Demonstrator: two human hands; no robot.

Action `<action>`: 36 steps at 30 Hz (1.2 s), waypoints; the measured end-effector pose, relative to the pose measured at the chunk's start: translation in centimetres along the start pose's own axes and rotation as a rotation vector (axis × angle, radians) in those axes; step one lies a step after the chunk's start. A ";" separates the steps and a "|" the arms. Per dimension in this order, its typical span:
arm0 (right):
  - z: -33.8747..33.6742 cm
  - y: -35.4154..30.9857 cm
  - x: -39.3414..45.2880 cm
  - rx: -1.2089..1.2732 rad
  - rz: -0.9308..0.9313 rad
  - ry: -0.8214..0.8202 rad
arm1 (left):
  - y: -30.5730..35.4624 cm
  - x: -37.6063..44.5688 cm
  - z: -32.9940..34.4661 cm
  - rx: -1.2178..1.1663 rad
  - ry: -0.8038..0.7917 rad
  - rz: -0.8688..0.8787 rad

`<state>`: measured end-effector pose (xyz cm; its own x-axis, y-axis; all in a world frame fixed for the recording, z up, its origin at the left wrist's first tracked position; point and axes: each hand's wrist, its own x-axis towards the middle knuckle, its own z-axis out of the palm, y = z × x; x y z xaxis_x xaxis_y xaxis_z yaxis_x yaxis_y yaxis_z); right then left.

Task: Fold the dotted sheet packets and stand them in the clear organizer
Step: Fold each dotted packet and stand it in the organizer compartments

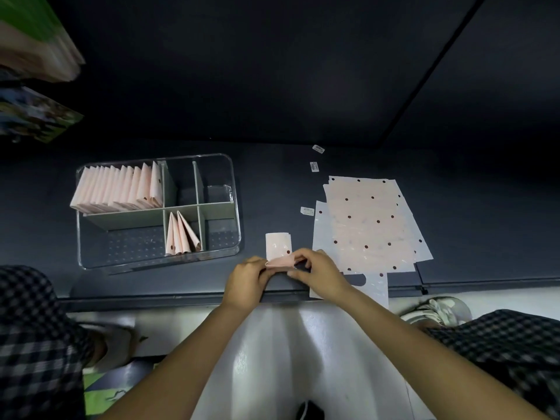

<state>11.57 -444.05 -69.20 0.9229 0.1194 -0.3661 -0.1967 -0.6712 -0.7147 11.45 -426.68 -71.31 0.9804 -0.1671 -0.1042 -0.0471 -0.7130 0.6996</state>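
Pink dotted packet (280, 262) pinched between my left hand (247, 281) and right hand (321, 275) at the counter's near edge, long axis running hand to hand (mid-fold, I judge); the clear organizer (235, 177) lies to my left, nearer the left hand.

The scene is seen from a single head-worn wide-angle camera, aimed steeply down and forward over the near edge of the dark desk (303, 183). The near edge is viewed closely; the far corners are bent and dimmed, perhaps by lens distortion.
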 end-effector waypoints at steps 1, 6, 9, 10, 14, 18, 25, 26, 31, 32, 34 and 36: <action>0.2 -0.2 0.6 0.032 0.031 0.063 | -0.1 0.1 0.0 -0.015 -0.002 -0.042; 0.5 -0.9 2.2 0.077 0.256 0.130 | 0.0 1.0 0.1 -0.176 0.017 -0.201; 0.6 -1.0 2.5 0.088 0.320 0.148 | 0.1 1.0 0.3 -0.168 0.073 -0.184; 0.7 -1.0 2.5 0.097 0.330 0.155 | 0.1 0.7 0.4 -0.107 0.113 -0.124; 0.7 -1.2 2.4 0.138 0.348 0.177 | 0.2 0.0 1.0 0.240 0.122 0.314; 1.0 -1.2 1.8 0.063 0.292 0.170 | -1.1 -0.5 2.0 0.505 -0.213 0.337; 2.4 -0.3 1.3 -0.584 -0.322 0.078 | -1.8 -0.2 1.7 0.707 -0.296 0.384; 2.3 0.2 1.5 -0.635 -0.310 0.022 | -1.9 -0.2 1.7 0.715 -0.298 0.387; 2.2 1.2 1.8 -0.716 -0.228 0.024 | -2.3 -0.1 1.1 0.688 -0.305 0.360; 2.3 0.9 2.0 -0.671 -0.223 0.057 | -2.4 -0.2 1.0 0.679 -0.300 0.349; 2.0 0.1 2.8 -0.548 -0.188 0.166 | -2.5 -0.2 0.9 0.672 -0.296 0.338; 1.4 -0.8 3.9 -0.473 -0.126 0.227 | -2.6 -0.2 1.0 0.677 -0.299 0.338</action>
<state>14.90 -442.01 -70.89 0.9883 0.0944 -0.1197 0.0424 -0.9243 -0.3792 11.20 -425.47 -73.83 0.8046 -0.5535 -0.2151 -0.5307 -0.8328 0.1578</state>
